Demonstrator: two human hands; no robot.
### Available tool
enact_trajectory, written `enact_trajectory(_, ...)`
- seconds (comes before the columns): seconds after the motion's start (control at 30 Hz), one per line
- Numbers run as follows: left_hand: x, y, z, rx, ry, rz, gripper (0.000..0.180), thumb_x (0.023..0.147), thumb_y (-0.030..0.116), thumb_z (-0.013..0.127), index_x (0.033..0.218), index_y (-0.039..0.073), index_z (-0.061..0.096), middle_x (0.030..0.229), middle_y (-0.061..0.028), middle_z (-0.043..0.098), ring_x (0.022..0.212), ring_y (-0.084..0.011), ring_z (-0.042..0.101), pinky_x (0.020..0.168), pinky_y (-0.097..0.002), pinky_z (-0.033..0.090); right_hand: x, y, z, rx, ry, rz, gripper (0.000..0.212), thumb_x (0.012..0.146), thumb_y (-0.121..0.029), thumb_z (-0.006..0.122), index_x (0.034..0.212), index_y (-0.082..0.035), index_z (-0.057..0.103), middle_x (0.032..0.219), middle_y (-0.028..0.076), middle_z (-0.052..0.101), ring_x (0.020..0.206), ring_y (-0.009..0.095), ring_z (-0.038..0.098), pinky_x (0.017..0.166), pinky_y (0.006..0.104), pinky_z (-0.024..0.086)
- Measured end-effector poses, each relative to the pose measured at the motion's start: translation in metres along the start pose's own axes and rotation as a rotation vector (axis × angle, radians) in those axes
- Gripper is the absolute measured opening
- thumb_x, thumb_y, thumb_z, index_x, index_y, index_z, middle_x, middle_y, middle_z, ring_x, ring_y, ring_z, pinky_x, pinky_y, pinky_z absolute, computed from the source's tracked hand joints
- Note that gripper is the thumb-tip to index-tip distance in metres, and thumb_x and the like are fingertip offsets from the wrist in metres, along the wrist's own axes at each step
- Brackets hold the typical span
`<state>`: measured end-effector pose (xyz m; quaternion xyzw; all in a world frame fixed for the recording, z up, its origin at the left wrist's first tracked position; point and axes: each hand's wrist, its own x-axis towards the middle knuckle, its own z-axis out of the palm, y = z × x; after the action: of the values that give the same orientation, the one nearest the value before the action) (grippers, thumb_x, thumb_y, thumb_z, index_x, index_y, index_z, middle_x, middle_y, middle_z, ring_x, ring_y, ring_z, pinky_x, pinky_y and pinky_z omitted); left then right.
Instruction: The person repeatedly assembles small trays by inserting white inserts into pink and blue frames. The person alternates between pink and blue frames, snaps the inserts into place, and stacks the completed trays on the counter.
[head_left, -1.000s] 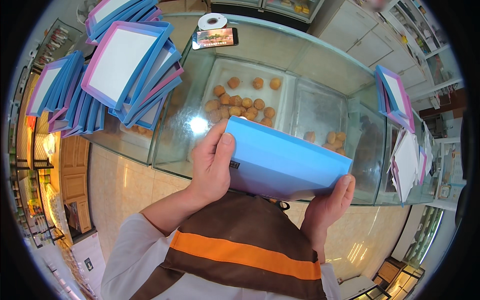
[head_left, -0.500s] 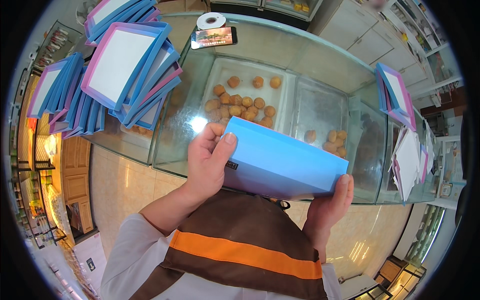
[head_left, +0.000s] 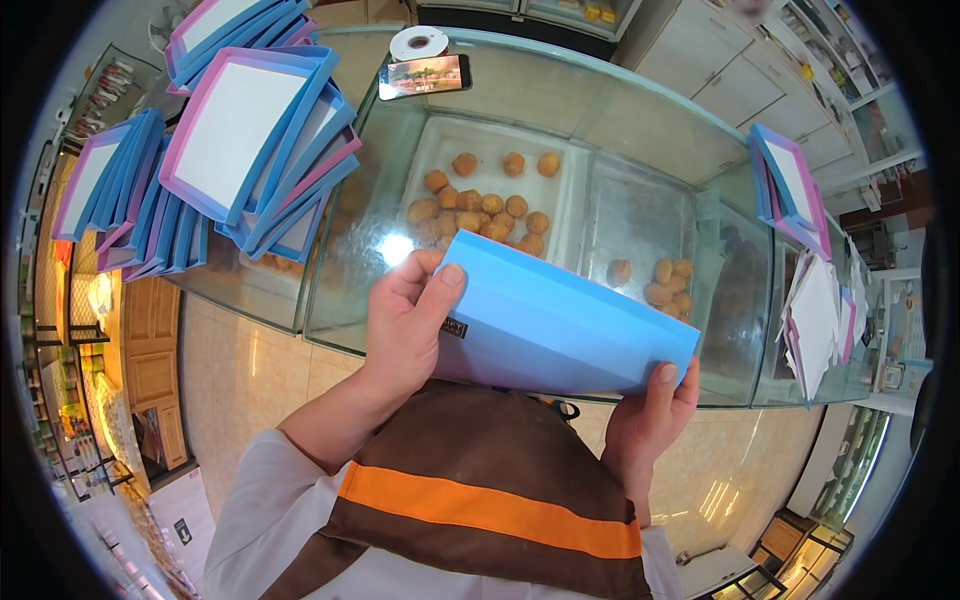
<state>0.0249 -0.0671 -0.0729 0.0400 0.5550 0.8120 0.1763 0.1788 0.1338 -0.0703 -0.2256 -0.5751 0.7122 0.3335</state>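
Note:
A blue cardboard box [head_left: 565,315] is held up in front of me, above the near edge of the glass display case. My left hand [head_left: 410,310] grips its left end, thumb on the blue face next to a small black label. At the lower right corner, my right hand [head_left: 655,410] pinches the box with its thumb on the same face. A thin pink edge runs along the top of the box. The side turned away from me is hidden. Round brown pastries [head_left: 480,205] lie in a white tray [head_left: 427,155] behind the box, under the glass.
Stacked blue and pink box trays [head_left: 235,135] stand at the left on the case [head_left: 345,300]. A phone [head_left: 425,77] leans against a white tape roll [head_left: 418,42] at the back. More boxes [head_left: 790,185] and white sheets [head_left: 808,320] sit at the right.
My right hand has shifted slightly up and left along the box's right end. My left hand has moved a little left, and the box has tilted slightly.

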Motion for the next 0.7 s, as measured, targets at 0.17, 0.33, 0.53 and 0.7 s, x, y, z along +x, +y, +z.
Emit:
enact_trajectory(0.17, -0.001, 0.001, -0.002, 0.001, -0.008, 0.007, 0.019, 0.106, 0.021, 0.065, 0.104, 0.001, 0.066, 0.095, -0.0003, 0.070, 0.086, -0.0043, 0.060, 0.081, -0.0233, 0.049, 0.001, -0.005, -0.002, 0.044, -0.002, 0.075, 0.046, 0.103, -0.031, 0.067, 0.134, 0.001, 0.058, 0.122, 0.010, 0.067, 0.113, 0.021, 0.063, 0.102, 0.0363, 0.048)
enact_trajectory(0.33, 0.009, 0.026, 0.000, -0.076, -0.209, 0.097, 0.016, 0.104, 0.018, 0.066, 0.100, 0.002, 0.065, 0.093, -0.0044, 0.070, 0.084, -0.0108, 0.062, 0.079, -0.0257, 0.049, 0.026, -0.022, -0.006, 0.133, -0.133, -0.008, 0.041, 0.101, -0.031, 0.069, 0.128, -0.002, 0.062, 0.116, 0.013, 0.069, 0.107, 0.024, 0.064, 0.101, 0.0422, 0.047)
enact_trajectory(0.53, 0.055, 0.037, -0.057, 0.541, -0.855, 0.136, 0.008, 0.092, 0.012, 0.071, 0.088, 0.006, 0.069, 0.087, -0.0051, 0.067, 0.085, -0.0207, 0.063, 0.102, -0.0443, 0.044, 0.090, -0.031, -0.033, -0.380, -0.960, -0.163, 0.006, 0.082, -0.008, 0.078, 0.082, -0.006, 0.072, 0.081, 0.006, 0.067, 0.077, 0.022, 0.057, 0.076, 0.0392, 0.039)
enact_trajectory(0.7, 0.050, -0.036, -0.078, 1.194, -1.171, 0.288, 0.006, 0.091, 0.009, 0.067, 0.095, 0.011, 0.070, 0.086, -0.0027, 0.067, 0.094, -0.0254, 0.066, 0.117, -0.0495, 0.033, 0.063, 0.030, -0.047, -0.916, -1.198, -0.361, 0.016, 0.078, -0.008, 0.082, 0.091, -0.013, 0.075, 0.083, 0.002, 0.068, 0.081, 0.027, 0.061, 0.080, 0.0416, 0.041)
